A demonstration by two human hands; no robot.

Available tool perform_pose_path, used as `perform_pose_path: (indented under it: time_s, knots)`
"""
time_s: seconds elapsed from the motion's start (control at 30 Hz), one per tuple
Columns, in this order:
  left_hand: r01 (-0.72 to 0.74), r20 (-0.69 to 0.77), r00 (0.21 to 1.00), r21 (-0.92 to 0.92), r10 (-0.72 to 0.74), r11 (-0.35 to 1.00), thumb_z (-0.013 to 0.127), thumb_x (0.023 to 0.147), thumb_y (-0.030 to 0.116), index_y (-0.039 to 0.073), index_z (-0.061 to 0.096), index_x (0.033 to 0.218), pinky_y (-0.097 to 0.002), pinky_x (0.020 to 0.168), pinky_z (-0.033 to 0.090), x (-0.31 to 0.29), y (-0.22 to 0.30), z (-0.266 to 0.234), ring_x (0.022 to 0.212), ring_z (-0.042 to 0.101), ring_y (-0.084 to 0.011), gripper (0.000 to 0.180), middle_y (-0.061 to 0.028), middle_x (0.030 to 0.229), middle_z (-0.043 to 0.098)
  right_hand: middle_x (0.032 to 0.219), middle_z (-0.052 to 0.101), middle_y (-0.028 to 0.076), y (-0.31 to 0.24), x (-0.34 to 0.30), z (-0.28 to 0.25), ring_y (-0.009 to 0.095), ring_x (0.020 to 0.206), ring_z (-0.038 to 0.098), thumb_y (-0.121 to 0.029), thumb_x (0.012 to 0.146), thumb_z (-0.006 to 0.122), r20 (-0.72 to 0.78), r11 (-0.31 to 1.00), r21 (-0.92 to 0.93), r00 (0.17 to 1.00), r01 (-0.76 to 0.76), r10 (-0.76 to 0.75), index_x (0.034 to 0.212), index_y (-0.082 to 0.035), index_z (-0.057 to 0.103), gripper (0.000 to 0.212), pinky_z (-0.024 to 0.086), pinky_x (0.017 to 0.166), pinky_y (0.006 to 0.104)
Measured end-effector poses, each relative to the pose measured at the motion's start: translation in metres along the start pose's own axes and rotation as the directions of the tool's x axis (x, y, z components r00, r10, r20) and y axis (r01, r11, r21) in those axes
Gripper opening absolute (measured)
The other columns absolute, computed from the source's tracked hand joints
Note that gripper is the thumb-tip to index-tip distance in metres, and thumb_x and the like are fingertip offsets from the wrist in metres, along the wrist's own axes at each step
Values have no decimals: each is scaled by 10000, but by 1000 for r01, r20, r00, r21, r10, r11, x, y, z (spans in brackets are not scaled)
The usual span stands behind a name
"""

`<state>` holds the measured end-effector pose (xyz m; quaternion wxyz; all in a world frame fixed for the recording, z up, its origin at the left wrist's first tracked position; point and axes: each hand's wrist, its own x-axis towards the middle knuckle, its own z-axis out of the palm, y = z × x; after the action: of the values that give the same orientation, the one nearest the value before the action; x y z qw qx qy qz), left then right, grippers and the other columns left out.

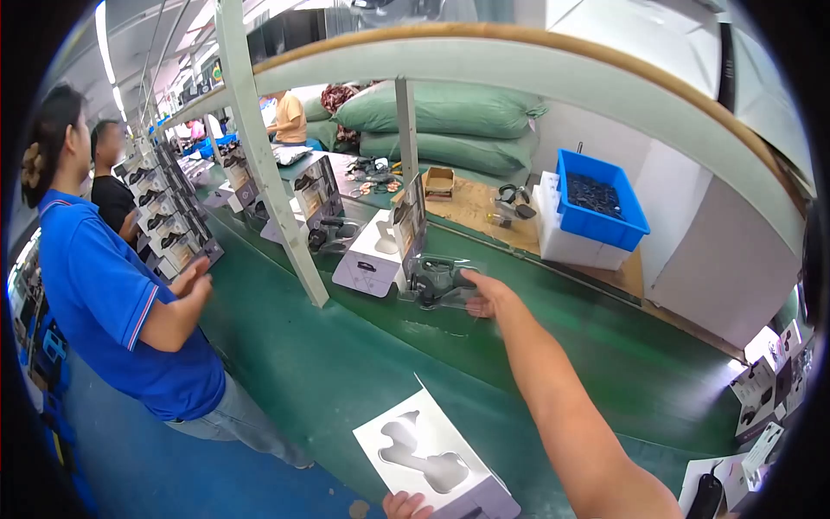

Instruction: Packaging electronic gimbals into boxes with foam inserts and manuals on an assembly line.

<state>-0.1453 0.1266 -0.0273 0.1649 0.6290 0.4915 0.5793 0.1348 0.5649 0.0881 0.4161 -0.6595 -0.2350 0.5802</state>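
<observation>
My left hand (406,505) is closed on the lower edge of a white and grey-purple box (421,445), tilted near the bottom of the view. The box's white face has a recess shaped like a handheld device. Stretched far forward, my right hand (488,295) grips the right end of a clear plastic tray (462,299). Dark grey device parts (432,284) sit in that tray, on the green belt. Just left of the tray stands another open box (372,258) with its printed lid raised. My right fingertips are partly hidden by the plastic.
Along the green belt (363,333) stand more open boxes (324,186) and another clear tray (333,233). A grey post (272,164) rises at the belt. A person in blue (112,285) stands at left. A blue bin (635,221) of dark parts sits beyond; printed boxes (761,389) stand at right.
</observation>
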Motion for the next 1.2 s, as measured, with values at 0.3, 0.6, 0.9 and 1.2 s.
perform_pose_path:
  time_s: [0.3, 0.6, 0.9, 1.2]
  knots:
    - [-310, 78, 949, 85, 304, 947, 630, 968, 276, 80, 606, 1108, -592, 1054, 389, 24, -4, -18, 1195, 533, -428, 242, -184, 1320, 606, 1195, 627, 259, -1, 34, -14, 379, 984, 664, -338, 852, 805, 144, 985, 90, 980, -148, 135, 1272, -9, 589, 576, 592, 784, 462]
    - [-231, 505, 841, 9, 195, 973, 665, 809, 131, 28, 586, 1378, -657, 1183, 267, 88, 61, 5, 1436, 244, -589, 583, -267, 1530, 357, 1086, 696, 267, 39, -79, -148, 350, 930, 692, -258, 930, 711, 53, 915, 397, 997, -70, 54, 1193, 75, 601, 438, 604, 795, 453]
    - [-404, 485, 795, -28, 365, 915, 575, 812, -30, -44, 516, 1358, -636, 1157, 323, 172, 113, 172, 1434, 248, -616, 548, -333, 1479, 396, 966, 720, 262, 138, -268, -362, 371, 829, 707, -276, 919, 690, -45, 850, 526, 999, 8, 18, 1104, 132, 650, 450, 615, 781, 421]
    - [-389, 558, 788, 121, 261, 913, 574, 887, -7, -37, 503, 1379, -584, 1124, 398, 151, 150, 282, 1437, 270, -597, 499, -326, 1489, 427, 980, 726, 251, 198, -301, -423, 342, 828, 719, -226, 923, 694, -195, 848, 525, 980, 74, 35, 1131, 98, 643, 388, 628, 777, 430]
